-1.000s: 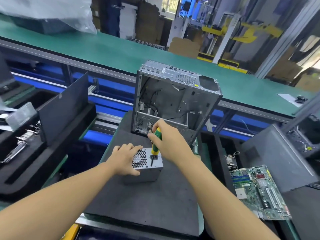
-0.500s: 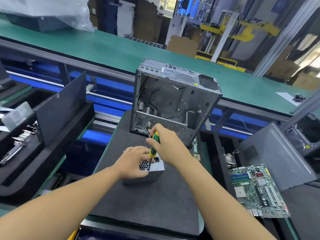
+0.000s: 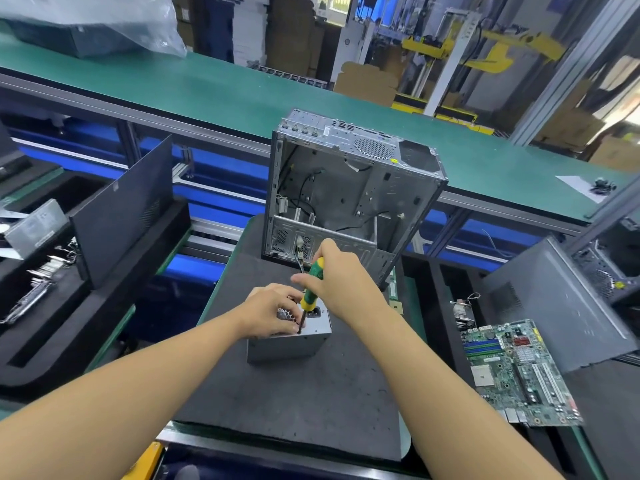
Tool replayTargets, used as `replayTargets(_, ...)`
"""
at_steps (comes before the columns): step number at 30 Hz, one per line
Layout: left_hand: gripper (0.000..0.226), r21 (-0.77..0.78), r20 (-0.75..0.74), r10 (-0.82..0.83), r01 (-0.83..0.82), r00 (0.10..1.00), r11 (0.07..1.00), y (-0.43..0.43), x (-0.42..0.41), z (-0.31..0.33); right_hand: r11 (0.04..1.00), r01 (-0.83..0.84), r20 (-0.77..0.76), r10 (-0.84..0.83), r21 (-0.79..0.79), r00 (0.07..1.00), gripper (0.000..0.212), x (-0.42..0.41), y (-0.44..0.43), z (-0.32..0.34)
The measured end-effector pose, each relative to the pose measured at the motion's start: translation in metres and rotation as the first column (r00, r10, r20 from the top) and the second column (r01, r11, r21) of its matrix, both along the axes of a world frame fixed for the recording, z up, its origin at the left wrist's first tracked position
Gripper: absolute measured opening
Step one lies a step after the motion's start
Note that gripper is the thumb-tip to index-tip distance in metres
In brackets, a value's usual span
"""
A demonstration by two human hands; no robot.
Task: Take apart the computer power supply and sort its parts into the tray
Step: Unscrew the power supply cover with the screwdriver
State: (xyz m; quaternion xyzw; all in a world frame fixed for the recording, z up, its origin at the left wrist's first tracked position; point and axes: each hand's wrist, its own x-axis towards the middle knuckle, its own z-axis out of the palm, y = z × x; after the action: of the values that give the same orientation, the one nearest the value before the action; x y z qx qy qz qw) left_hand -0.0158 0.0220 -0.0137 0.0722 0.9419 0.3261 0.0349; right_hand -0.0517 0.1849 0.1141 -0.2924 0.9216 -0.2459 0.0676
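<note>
Two hands work on the power supply [image 3: 287, 344], a small grey sheet-metal box with a honeycomb vent, which stands on the dark foam mat [image 3: 294, 393] just in front of the gutted steel computer case [image 3: 353, 202]. The left hand [image 3: 268, 315] curls its fingers close together over the box's top, while the right hand [image 3: 341, 282] wraps the green-and-yellow screwdriver [image 3: 311, 282], its shaft near upright. Advice: seat the tip square in the screw and press firmly, lest the smooth box skid.

Both bare forearms reached forward to the power supply [image 3: 287, 346]. The left hand [image 3: 268, 311] held its top, fingers [image 3: 289, 315] bent down onto it. The right hand [image 3: 341, 282], just above and right of it, gripped the screwdriver [image 3: 309, 291] handle, shaft angled down to the top.
</note>
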Motion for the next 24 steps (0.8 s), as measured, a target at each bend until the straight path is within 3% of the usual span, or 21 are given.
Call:
replayTargets(3,0.016,-0.011,-0.023,0.017,-0.018,1.000,1.000,-0.001,0.001,-0.002,0.995,-0.087,0.044,0.084,0.050,0.995,0.033,0.004,0.001,0.004)
replayTargets(5,0.035,0.002,0.020,0.062,-0.062,0.998,0.998,0.002,0.001,-0.002,0.981,-0.134,0.040,0.130,0.139,0.991,0.031,0.006,0.001,0.009)
replayTargets(8,0.056,0.066,0.113,0.145,-0.153,0.983,0.986,0.005,-0.004,-0.001,0.946,-0.074,-0.021,0.085,0.315,0.996,0.044,0.010,-0.001,0.016)
replayTargets(10,0.047,-0.017,0.065,0.179,-0.179,0.982,0.984,0.009,-0.004,-0.005,0.910,0.022,-0.126,0.032,0.413,0.992,0.053,0.012,-0.001,0.019)
replayTargets(12,0.032,-0.223,-0.100,0.182,-0.200,0.978,0.954,0.012,0.002,-0.016,0.886,0.056,-0.210,0.047,0.460,0.977,0.054,0.014,-0.001,0.019)
replayTargets(14,0.036,-0.382,-0.246,0.164,-0.252,0.955,0.889,0.018,0.008,-0.029,0.884,0.022,-0.180,0.071,0.467,0.981,0.048,0.016,0.000,0.019)
replayTargets(17,0.044,-0.497,-0.328,0.217,-0.363,0.919,0.788,0.022,0.007,-0.037,0.887,-0.085,-0.038,0.114,0.453,0.993,0.039,0.014,0.002,0.022)
replayTargets(22,0.054,-0.497,-0.316,0.286,-0.414,0.905,0.762,0.021,0.006,-0.039,0.893,-0.197,0.068,0.185,0.404,0.980,0.017,0.008,0.007,0.026)
replayTargets(24,0.044,-0.503,-0.305,0.299,-0.419,0.904,0.756,0.020,0.004,-0.040,0.887,-0.226,0.071,0.216,0.403,0.974,0.003,0.006,0.008,0.027)
